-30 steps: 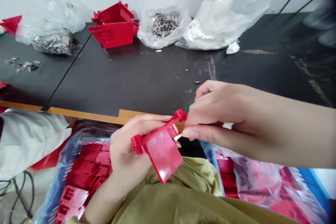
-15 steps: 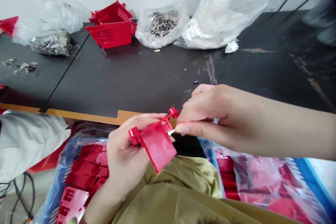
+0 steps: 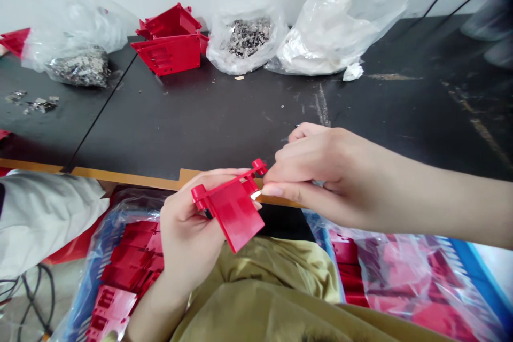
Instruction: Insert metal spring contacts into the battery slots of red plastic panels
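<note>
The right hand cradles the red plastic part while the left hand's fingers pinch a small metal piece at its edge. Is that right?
No, the hands are swapped. The head view shows the left hand cradling the red plastic part, while the right hand's fingers pinch the small metal piece at its edge.

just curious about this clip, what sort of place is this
Probably a small assembly workshop. Moulded red plastic parts are stacked in a blue crate, clear bags of small metal pieces stand on a dark workbench, and the left hand holds a red part while the right hand works at it.
</note>
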Demonstrator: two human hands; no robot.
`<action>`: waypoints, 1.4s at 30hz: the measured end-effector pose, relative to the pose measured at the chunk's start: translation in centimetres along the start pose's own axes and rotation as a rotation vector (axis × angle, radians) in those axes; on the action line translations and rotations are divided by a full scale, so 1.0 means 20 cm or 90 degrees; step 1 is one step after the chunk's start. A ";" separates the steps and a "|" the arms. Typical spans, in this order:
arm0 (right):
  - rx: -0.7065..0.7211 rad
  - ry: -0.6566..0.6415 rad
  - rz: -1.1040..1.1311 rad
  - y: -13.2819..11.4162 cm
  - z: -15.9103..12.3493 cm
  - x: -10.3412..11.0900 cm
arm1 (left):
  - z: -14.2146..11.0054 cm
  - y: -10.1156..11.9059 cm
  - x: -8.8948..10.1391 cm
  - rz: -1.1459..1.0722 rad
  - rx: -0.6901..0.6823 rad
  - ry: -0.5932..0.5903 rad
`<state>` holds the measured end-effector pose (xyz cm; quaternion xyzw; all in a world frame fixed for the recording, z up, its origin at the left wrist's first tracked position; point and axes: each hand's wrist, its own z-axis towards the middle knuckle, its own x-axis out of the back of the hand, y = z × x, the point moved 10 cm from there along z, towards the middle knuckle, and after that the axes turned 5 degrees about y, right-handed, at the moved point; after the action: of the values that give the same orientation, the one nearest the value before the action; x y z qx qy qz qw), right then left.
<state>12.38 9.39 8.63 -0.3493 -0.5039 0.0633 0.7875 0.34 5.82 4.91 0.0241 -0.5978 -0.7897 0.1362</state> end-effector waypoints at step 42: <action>0.039 -0.020 -0.082 -0.01 0.01 -0.03 | 0.00 0.11 0.00 0.128 -0.221 0.009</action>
<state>11.82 9.06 8.37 -0.2907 -0.5353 0.0331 0.7924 0.76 5.38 6.97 -0.0543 -0.4508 -0.8632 0.2207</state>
